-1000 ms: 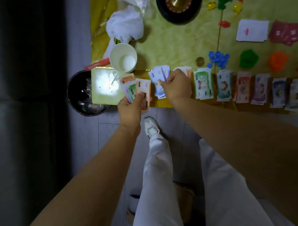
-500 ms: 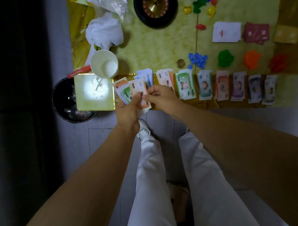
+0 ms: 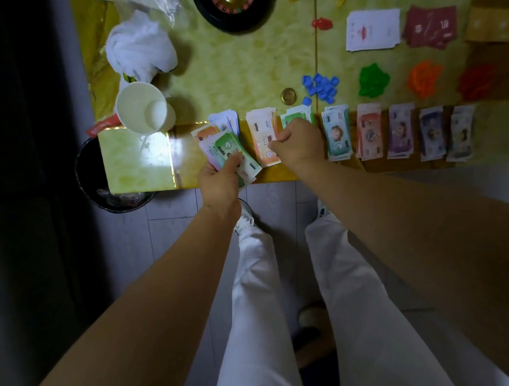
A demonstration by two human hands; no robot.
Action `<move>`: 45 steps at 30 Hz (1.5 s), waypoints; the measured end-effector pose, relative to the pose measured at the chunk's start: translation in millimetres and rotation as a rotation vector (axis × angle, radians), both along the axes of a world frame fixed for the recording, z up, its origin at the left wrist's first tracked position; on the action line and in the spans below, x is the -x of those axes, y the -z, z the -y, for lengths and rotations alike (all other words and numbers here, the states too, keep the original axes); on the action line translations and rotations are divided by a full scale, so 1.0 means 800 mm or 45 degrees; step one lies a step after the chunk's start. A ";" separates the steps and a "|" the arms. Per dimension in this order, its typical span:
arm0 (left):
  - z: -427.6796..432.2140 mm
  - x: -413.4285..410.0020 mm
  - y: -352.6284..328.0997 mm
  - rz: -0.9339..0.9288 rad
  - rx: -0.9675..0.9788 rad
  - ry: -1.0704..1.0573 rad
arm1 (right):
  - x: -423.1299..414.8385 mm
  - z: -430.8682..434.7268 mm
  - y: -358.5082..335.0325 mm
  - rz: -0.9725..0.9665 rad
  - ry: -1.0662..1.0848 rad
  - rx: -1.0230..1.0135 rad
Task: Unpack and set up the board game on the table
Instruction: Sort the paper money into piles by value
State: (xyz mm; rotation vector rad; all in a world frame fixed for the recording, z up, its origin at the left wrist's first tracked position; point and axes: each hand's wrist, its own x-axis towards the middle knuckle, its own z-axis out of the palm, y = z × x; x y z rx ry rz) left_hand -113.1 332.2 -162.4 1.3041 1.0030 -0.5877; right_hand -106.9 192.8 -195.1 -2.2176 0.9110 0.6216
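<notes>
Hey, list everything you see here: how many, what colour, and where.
glossy yellow-green table: one, upper view
black roulette wheel with gold centre: one, top centre
white paper cup: one, table's left side
crumpled white plastic bag: one, beyond cup
round gold coin: one, left of blue heap
heaps of small plastic pieces: four, blue, green, orange, red, mid-right
card stacks: two, white, dark red, upper right
paper play-money stacks: about eight, mixed colours, near edge
round black bin: one, floor, left
left hand: one, holds fanned paper notes
right hand: one, fingers curled, over stacks

The roulette wheel (image 3: 235,17) runs off the top edge. The right hand (image 3: 299,145) hides most of the green notes (image 3: 295,118).
</notes>
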 end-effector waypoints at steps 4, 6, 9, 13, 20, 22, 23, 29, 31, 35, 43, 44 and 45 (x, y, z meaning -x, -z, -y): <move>0.005 -0.002 0.000 0.018 0.017 0.017 | 0.001 -0.004 -0.011 0.157 0.174 -0.207; 0.009 -0.004 -0.001 0.022 0.037 0.030 | 0.005 -0.004 -0.022 0.229 0.193 -0.469; 0.020 -0.004 -0.004 0.024 0.098 0.052 | 0.014 0.008 -0.031 0.141 0.119 -0.707; 0.038 -0.003 -0.007 0.032 0.152 0.108 | 0.017 0.028 -0.044 0.041 0.151 -0.804; 0.064 -0.006 -0.010 -0.026 0.147 0.160 | 0.025 0.060 -0.052 0.022 0.203 -0.830; 0.067 -0.007 -0.006 -0.061 0.018 0.135 | 0.026 0.067 -0.043 0.104 0.330 -0.692; 0.066 -0.006 -0.002 -0.073 -0.051 0.141 | 0.027 0.068 -0.037 0.129 0.396 -0.610; 0.067 -0.001 0.000 -0.026 -0.158 0.213 | 0.031 0.061 -0.012 0.148 0.355 -0.187; 0.068 0.000 0.000 -0.026 -0.130 0.211 | 0.029 0.060 -0.012 0.124 0.330 -0.122; 0.072 -0.002 -0.001 -0.045 -0.082 0.175 | 0.026 0.059 -0.011 0.189 0.489 -0.177; 0.098 -0.003 -0.013 -0.019 0.045 0.178 | 0.038 0.078 -0.043 -0.008 0.239 -0.901; 0.102 -0.003 -0.014 -0.024 0.063 0.188 | 0.040 0.079 -0.041 0.005 0.236 -0.885; 0.105 -0.002 -0.016 -0.031 0.079 0.196 | 0.042 0.083 -0.040 0.017 0.239 -0.876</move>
